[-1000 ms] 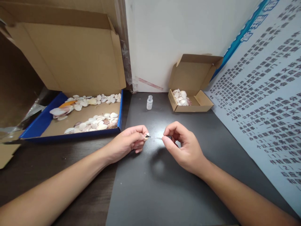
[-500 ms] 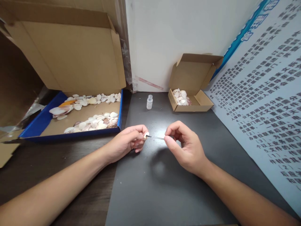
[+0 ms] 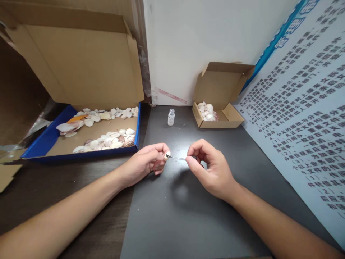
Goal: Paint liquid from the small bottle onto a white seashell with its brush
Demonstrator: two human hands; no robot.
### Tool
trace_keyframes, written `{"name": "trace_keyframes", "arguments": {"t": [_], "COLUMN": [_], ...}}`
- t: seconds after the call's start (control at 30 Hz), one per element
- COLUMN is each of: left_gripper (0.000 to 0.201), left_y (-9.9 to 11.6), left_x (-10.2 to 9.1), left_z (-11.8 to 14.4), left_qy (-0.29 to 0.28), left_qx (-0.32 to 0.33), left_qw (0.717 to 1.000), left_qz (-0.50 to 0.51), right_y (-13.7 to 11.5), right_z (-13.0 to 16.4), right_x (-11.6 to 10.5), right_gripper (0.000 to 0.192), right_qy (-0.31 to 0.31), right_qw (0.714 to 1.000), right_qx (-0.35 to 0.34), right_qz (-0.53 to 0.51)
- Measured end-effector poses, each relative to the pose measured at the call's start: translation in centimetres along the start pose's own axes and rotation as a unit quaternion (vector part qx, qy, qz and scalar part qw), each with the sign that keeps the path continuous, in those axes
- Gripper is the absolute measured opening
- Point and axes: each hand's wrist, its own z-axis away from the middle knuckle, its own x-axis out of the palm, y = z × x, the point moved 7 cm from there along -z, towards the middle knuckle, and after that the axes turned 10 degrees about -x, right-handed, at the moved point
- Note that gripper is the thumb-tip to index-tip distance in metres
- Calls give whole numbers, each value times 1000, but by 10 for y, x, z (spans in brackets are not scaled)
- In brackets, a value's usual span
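Observation:
Between the thumb and fingers of my left hand [image 3: 151, 158] is a small pale seashell [image 3: 166, 157], partly covered by the fingertips. My right hand [image 3: 208, 167] pinches a thin brush [image 3: 178, 158] with a clear stem and a dark tip. The brush's tip touches the shell, or lies right at its face. Its far end is hidden within my right hand. Beyond both hands a small clear bottle [image 3: 171, 118] with a white label stands upright and uncapped on the dark grey mat [image 3: 161, 223].
At the left, an open blue-sided cardboard box [image 3: 81, 155] holds several shells in two groups. A smaller open cardboard box [image 3: 215, 124] with shells stands at the back right. A white panel [image 3: 172, 54] rises behind, and a printed sheet [image 3: 304, 118] leans along the right.
My right hand has shifted slightly left with the brush, bringing its tip a little further onto the shell. My left hand stays nearly still.

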Motion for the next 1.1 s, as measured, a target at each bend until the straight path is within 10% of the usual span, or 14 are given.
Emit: {"name": "trace_keyframes", "arguments": {"t": [1.1], "left_gripper": [11], "left_y": [-1], "left_x": [-1], "left_z": [-2], "left_qy": [4], "left_qx": [-3], "left_qw": [1000], "left_qz": [-26], "right_y": [6], "right_z": [-1], "right_x": [-11], "right_gripper": [10], "right_qy": [59], "right_qw": [996], "right_qx": [38], "right_qz": [57]}}
